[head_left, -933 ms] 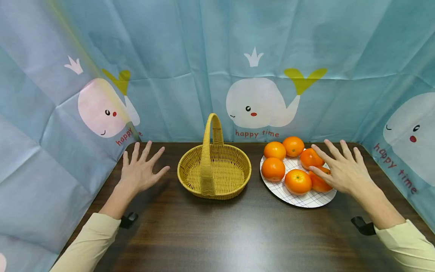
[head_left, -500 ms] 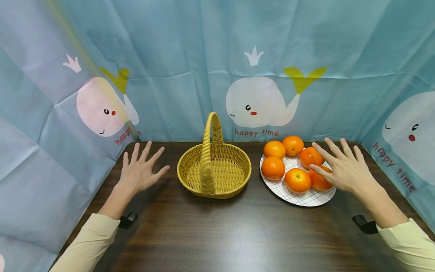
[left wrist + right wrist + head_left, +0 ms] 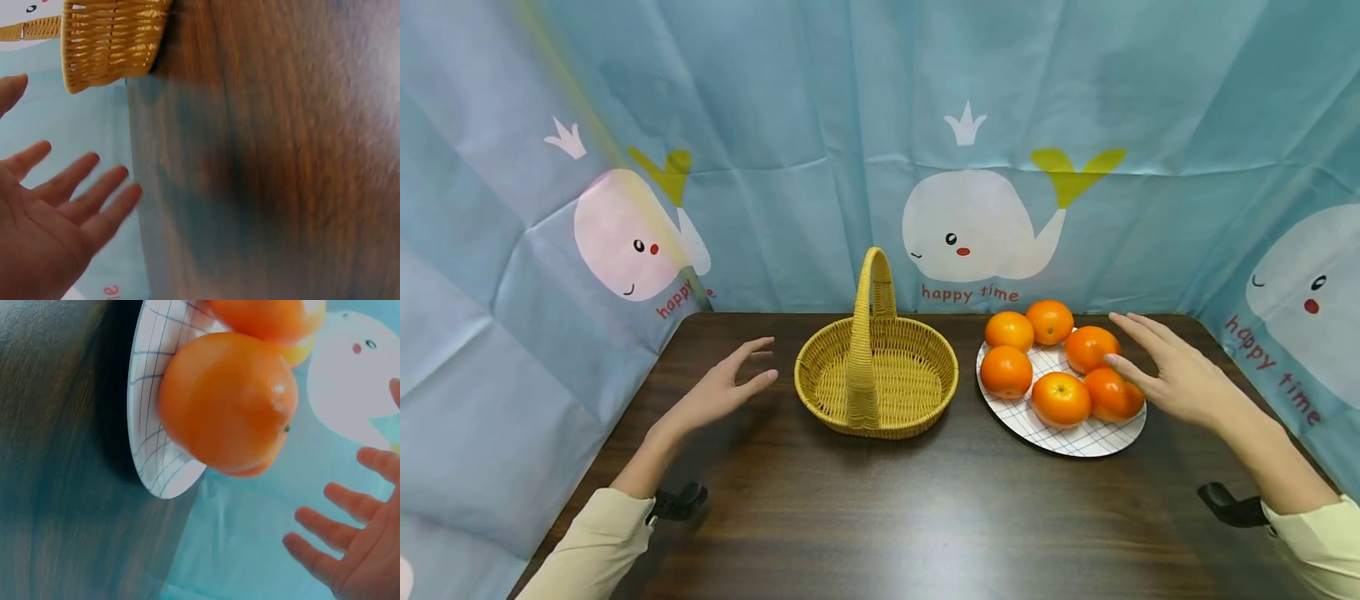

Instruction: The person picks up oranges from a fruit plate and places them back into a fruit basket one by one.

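Observation:
My left hand (image 3: 718, 392) hovers left of a yellow woven basket (image 3: 917, 417), palm turned inward, fingers spread and holding nothing. An arched handle (image 3: 861, 350) stands upright over this basket, whose bottom shows bare. On the right, a white plate with a blue grid pattern (image 3: 1093, 442) carries several oranges (image 3: 1061, 400). My right hand (image 3: 1183, 383) is just right of the plate, thumb and fingers extended and apart. In the right wrist view, its relaxed fingers (image 3: 325, 528) lie apart from the nearest orange (image 3: 228, 400).
All of it stands on a dark brown wooden table (image 3: 880, 517). Behind and at both sides hangs a light blue curtain (image 3: 790, 167) with whale prints. Each wrist wears a black strap mount, such as the left strap (image 3: 679, 502).
Both hands have turned from palm down to palms facing inward, their fingers now seen edge-on. The right hand has shifted slightly right, off the oranges in the head view. Basket and plate stay put.

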The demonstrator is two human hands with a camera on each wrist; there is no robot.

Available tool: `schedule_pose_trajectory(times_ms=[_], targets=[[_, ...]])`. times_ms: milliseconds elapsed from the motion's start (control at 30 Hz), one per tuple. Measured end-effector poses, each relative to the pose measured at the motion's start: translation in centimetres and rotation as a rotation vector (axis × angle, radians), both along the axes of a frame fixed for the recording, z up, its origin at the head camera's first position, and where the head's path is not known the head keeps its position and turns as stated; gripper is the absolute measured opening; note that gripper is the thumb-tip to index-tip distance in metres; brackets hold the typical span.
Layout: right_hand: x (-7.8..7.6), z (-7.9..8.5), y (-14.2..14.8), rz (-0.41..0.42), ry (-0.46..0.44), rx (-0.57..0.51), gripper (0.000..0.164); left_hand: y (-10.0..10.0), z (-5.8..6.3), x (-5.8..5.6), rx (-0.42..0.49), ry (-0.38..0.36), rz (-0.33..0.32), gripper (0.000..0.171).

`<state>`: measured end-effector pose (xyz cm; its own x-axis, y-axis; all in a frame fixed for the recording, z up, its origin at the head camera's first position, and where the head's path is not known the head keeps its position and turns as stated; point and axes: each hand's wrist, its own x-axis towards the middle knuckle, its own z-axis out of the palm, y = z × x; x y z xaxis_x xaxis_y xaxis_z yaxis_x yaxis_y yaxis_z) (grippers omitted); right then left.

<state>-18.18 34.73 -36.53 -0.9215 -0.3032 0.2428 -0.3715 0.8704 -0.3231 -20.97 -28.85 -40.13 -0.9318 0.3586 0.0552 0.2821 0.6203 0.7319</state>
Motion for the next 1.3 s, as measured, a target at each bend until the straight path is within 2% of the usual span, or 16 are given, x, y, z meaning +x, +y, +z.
schedule_pose_trajectory(times_ms=[100,233,467,633,800,967,1100,1300], targets=[[-0.1,0.1,0.7,0.000,-0.024,-0.091,0.068,0.0,-0.3,0.2,0.109,-0.001,-0.022,0.060],[-0.2,0.2,1.9,-0.033,-0.024,-0.164,0.062,0.2,-0.7,0.3,0.167,0.002,-0.046,0.057],[-0.8,-0.8,4.0,-0.042,-0.025,-0.321,0.047,0.6,-1.3,0.5,0.203,-0.031,-0.057,0.054],[-1.0,-1.9,5.3,-0.052,-0.020,-0.378,0.039,0.7,-1.5,0.4,0.206,-0.042,-0.061,0.053],[-1.1,-2.8,6.2,-0.061,-0.077,-0.406,0.040,0.6,-1.7,0.2,0.206,-0.041,-0.059,0.055],[-1.0,-3.1,6.5,-0.073,-0.167,-0.423,0.051,0.8,-1.8,0.2,0.199,-0.060,-0.074,0.059],[-1.2,-3.4,6.5,0.007,-0.229,-0.449,0.060,0.9,-1.8,0.2,0.180,-0.064,-0.078,0.062],[-1.3,-4.2,6.4,0.163,-0.266,-0.494,0.075,1.2,-1.7,0.2,0.154,-0.064,-0.115,0.064]])
